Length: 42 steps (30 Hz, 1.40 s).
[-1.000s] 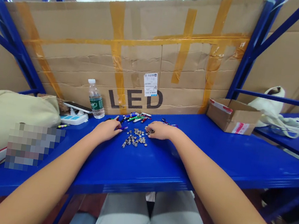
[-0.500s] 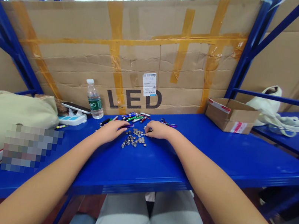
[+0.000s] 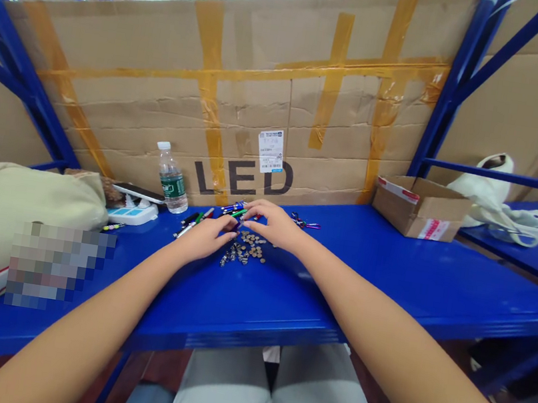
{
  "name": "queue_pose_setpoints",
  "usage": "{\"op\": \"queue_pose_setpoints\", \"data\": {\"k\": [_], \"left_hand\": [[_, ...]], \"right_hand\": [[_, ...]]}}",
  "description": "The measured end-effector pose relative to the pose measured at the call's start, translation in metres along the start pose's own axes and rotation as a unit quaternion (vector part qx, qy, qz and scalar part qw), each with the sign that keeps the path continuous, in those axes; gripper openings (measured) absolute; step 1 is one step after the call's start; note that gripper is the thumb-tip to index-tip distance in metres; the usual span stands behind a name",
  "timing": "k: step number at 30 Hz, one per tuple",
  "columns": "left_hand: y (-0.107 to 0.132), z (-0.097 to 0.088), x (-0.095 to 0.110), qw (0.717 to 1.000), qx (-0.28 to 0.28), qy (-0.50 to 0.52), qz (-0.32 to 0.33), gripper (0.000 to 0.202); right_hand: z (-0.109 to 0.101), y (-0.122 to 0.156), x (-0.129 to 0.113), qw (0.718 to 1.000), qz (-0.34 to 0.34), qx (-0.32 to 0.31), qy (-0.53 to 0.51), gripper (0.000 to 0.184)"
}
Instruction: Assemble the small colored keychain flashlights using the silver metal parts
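My left hand [image 3: 207, 237] is closed in a pinch around a slim purple tube [image 3: 238, 225], perhaps a mini flashlight, above the blue table. Right beside it, my right hand [image 3: 273, 224] brings bent fingertips to the tube's end; anything between them is too small to make out. Under the hands lie loose round metal discs [image 3: 255, 251] that look like button cells. A heap of small shiny metal pieces [image 3: 230, 255] adjoins them on the left. Behind the hands are several coloured slim tubes [image 3: 233, 208], partly hidden by the right hand. Dark and silver ones [image 3: 191, 220] lie beyond the left hand.
A water bottle [image 3: 171, 180] stands at the back left, near a white power strip [image 3: 133, 213] with a phone [image 3: 139, 193] above it. A pale bag [image 3: 21, 198] fills the left side. At the right rear sits an open cardboard box [image 3: 419, 209]. Small clips [image 3: 304, 221] lie behind my right wrist.
My right hand has left the discs and moved up and left to the purple tube. My left hand keeps its grip and has shifted slightly right.
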<state>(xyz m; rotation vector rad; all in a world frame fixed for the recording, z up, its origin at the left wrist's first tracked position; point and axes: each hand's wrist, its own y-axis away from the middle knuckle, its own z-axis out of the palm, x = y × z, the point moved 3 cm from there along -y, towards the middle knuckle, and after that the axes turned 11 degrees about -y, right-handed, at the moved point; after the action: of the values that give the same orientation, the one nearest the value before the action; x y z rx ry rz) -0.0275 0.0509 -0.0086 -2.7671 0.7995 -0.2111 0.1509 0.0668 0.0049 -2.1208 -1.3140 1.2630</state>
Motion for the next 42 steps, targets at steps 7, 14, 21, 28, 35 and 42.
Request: {"op": "queue_pose_setpoints", "data": {"k": [7,14,21,28,35,42], "left_hand": [[0.002,-0.004,0.013,0.999,0.023,0.025,0.013,0.023],[0.000,-0.001,0.002,1.000,0.028,0.011,0.003,0.021],[-0.001,0.000,-0.005,1.000,0.007,-0.009,-0.003,0.017],[-0.001,0.000,-0.002,1.000,-0.003,-0.011,-0.001,0.017],[0.000,0.002,-0.005,1.000,0.000,-0.009,0.000,0.018],[0.000,0.001,0.000,1.000,-0.008,0.026,0.014,0.019]], "right_hand": [[0.003,0.000,-0.008,1.000,-0.028,0.002,-0.011,0.010],[-0.001,0.002,0.001,0.997,0.052,-0.032,0.053,0.023],[-0.002,0.010,0.028,0.956,0.142,-0.193,0.168,0.013],[0.003,0.014,0.035,0.943,0.173,-0.216,0.185,0.011],[-0.003,0.005,0.022,0.985,0.099,-0.104,0.098,0.005],[0.007,0.001,-0.005,0.999,0.014,-0.035,-0.010,0.008]]}}
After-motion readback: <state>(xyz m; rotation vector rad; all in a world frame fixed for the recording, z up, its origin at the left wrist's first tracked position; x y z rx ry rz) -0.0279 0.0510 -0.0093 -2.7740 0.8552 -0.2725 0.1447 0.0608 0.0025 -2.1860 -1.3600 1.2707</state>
